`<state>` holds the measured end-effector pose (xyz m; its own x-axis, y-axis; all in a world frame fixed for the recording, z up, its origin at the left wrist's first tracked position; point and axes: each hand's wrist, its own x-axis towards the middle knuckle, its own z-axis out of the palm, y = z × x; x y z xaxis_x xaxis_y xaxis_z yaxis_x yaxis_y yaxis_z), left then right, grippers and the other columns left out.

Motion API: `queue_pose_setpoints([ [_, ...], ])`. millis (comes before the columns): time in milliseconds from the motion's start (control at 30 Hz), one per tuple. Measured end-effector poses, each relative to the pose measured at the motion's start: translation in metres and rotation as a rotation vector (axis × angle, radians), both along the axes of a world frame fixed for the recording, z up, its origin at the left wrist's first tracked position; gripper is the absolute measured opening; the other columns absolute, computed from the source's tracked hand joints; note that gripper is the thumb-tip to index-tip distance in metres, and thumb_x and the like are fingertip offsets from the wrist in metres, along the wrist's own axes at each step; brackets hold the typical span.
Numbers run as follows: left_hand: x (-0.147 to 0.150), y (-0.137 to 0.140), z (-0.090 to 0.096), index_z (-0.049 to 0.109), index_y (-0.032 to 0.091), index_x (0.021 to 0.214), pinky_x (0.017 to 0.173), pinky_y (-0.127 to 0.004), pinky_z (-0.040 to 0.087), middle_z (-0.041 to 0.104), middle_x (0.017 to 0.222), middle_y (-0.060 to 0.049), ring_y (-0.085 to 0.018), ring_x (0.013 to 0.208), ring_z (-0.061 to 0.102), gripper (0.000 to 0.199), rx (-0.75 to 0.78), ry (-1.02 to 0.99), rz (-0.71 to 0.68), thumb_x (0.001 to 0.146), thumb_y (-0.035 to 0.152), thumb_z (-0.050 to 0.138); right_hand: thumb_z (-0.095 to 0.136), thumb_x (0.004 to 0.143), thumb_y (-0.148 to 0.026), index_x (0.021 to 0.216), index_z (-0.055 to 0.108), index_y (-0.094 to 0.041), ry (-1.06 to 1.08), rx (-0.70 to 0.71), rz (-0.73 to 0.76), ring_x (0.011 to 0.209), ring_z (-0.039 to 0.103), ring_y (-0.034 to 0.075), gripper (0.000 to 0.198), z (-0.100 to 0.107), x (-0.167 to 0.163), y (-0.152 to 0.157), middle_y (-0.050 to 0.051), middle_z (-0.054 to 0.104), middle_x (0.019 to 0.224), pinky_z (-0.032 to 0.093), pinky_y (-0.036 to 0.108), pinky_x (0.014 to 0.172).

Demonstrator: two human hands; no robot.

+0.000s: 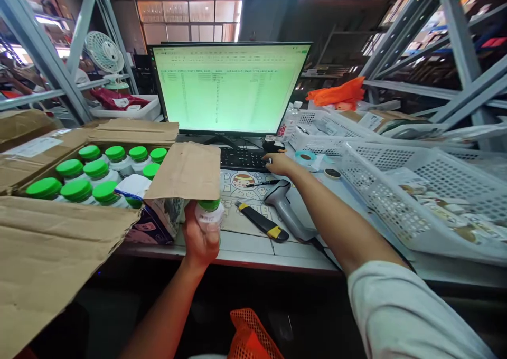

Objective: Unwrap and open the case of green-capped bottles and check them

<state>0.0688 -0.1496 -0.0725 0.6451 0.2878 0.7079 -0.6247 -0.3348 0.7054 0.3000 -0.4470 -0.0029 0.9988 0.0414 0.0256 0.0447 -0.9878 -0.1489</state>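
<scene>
My left hand [201,240] is wrapped round a white bottle [209,215] with a green cap, at the table's front edge. A cardboard flap hides part of the cap. My right hand [279,163] reaches forward to the right end of the black keyboard [243,159], its fingers over the keys and holding nothing that I can see. Behind the keyboard a monitor [229,92] shows a spreadsheet. Between my arms lie a grey barcode scanner [289,211] and a black and yellow utility knife [262,221]. To the left, an open cardboard box [59,232] holds several green-capped bottles [97,171].
White plastic baskets [368,206] stand on the right, one with small packets in it. A roll of blue tape [306,157] and a plastic bottle [292,117] are near the monitor. Orange mesh [253,332] hangs below the table edge. Metal shelf frames rise at both sides.
</scene>
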Motion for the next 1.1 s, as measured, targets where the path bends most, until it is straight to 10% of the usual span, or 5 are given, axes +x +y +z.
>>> queue_pose_setpoints([
  [367, 0.003, -0.001, -0.003, 0.051, 0.014, 0.143, 0.083, -0.044, 0.060, 0.073, 0.116, -0.017, -0.030, 0.100, 0.074, 0.062, 0.016, -0.023, 0.032, 0.098, 0.056, 0.050, 0.067, 0.097, -0.046, 0.133, 0.067, -0.018, 0.083, -0.089, -0.021, 0.124, 0.064, 0.026, 0.045, -0.012, 0.027, 0.009, 0.012, 0.067, 0.137, 0.051, 0.051, 0.109],
  [1100, 0.003, -0.002, -0.003, 0.053, 0.013, 0.139, 0.082, -0.045, 0.063, 0.073, 0.115, -0.018, -0.032, 0.105, 0.074, 0.059, 0.042, -0.035, 0.072, 0.098, 0.055, 0.048, 0.065, 0.099, -0.045, 0.119, 0.072, -0.018, 0.017, -0.044, 0.049, 0.123, 0.065, 0.024, 0.035, -0.014, 0.028, 0.008, 0.009, 0.071, 0.131, 0.050, 0.051, 0.110],
])
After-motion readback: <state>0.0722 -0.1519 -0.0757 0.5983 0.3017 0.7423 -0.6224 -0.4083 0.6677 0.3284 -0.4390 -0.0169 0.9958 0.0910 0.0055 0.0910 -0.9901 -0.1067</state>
